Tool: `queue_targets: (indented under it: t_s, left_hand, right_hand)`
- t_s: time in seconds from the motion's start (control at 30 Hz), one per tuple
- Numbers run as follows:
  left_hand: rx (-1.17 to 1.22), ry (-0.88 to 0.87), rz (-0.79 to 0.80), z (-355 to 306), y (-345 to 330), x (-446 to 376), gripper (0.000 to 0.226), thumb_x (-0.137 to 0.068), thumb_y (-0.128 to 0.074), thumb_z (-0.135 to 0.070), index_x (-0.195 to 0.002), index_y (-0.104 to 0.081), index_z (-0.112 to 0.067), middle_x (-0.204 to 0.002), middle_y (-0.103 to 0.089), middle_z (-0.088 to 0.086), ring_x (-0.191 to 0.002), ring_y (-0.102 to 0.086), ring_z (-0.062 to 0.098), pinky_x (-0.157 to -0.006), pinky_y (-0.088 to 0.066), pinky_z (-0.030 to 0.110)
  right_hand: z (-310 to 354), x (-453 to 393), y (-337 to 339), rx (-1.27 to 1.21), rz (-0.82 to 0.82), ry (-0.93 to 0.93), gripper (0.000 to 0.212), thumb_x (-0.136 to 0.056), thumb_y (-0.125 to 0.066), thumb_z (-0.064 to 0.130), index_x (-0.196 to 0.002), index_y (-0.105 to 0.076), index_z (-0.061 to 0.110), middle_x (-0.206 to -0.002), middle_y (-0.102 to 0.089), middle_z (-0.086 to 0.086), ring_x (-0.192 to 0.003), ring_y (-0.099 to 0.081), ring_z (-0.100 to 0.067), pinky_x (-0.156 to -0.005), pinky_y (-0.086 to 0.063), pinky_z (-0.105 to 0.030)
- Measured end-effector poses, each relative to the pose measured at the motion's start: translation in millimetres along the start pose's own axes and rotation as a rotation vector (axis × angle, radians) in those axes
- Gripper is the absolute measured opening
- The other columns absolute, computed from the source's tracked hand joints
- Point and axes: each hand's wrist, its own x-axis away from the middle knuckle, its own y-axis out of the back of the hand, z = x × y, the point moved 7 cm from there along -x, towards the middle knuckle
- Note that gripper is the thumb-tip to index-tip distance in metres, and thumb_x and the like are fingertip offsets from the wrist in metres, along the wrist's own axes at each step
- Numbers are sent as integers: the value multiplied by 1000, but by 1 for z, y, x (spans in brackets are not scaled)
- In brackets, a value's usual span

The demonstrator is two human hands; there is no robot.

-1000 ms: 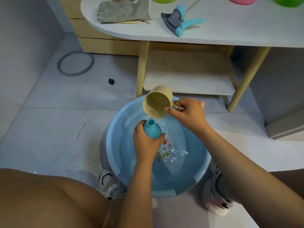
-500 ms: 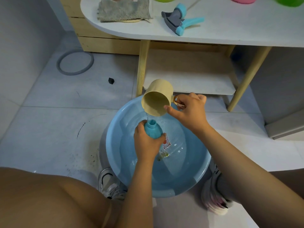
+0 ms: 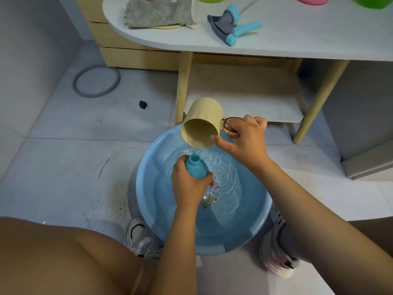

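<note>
Head view: the bottle [image 3: 196, 168], blue and with its neck open, stands nearly upright over the left half of the basin [image 3: 146, 194]. The left hand [image 3: 187, 185] grasps it, fingers and thumb wrapped round the body just below the shoulder. Directly above the neck is the cup [image 3: 201, 124], beige and tipped far over, its mouth facing the camera and downward. A thin stream of water [image 3: 192, 150] falls from the cup's lower lip to the bottle's mouth. The right hand [image 3: 244, 141] grasps the cup: its fingers are curled through the amber handle [image 3: 228, 127] and the thumb lies against the rim.

The basin is round, blue, and sits on the tiled floor [image 3: 63, 167] between two shoes [image 3: 141, 239]. It holds rippled water, with small coloured items below the surface just right of the left hand; what they are cannot be told.

Behind the basin stands the worktop [image 3: 297, 37], white, on wooden legs, with a low shelf [image 3: 244, 96] beneath it. On the worktop lie a grey cloth [image 3: 157, 13] and, well apart from it, a spray head [image 3: 231, 24]. On the floor to the left lie a grey ring [image 3: 96, 83] and a small black piece [image 3: 143, 104].
</note>
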Motion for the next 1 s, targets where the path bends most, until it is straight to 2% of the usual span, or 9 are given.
queue_targets:
  t_s: [0.27, 0.53, 0.73, 1.0]
  left_hand:
    - [3, 9, -1, -2, 0, -1, 69, -61, -86, -26, -118, -49, -20, -115, -52, -3, -102, -51, 15, -78, -39, 25]
    - [2, 13, -5, 0, 0, 0, 70, -61, -87, -28, -118, -48, -21, -117, -52, -3, -104, -51, 16, -79, -41, 26]
    - [14, 12, -12, -1, 1, -1, 69, -61, -87, -28, -119, -49, -20, -116, -52, -4, -103, -51, 15, -78, -39, 24]
    - [10, 10, -17, -1, 1, -1, 71, -62, -86, -30, -121, -47, -21, -119, -53, -3, -106, -51, 16, -80, -42, 25]
  right_hand:
    - [3, 0, 1, 59, -43, 51, 43, -72, -53, 62, -63, -41, 22, -60, -43, 8, -69, -38, -14, -74, -13, -26]
    - [15, 1, 9, 55, -124, 147, 41, -72, -57, 57, -63, -35, 23, -61, -31, 12, -66, -33, -14, -74, -15, -28]
    - [19, 2, 9, 70, -147, 210, 41, -71, -59, 54, -63, -34, 22, -62, -33, 11, -66, -32, -15, -75, -16, -29]
    - [19, 3, 8, 103, -165, 260, 42, -72, -62, 52, -61, -43, 17, -63, -32, 13, -68, -30, -11, -81, -18, -28]
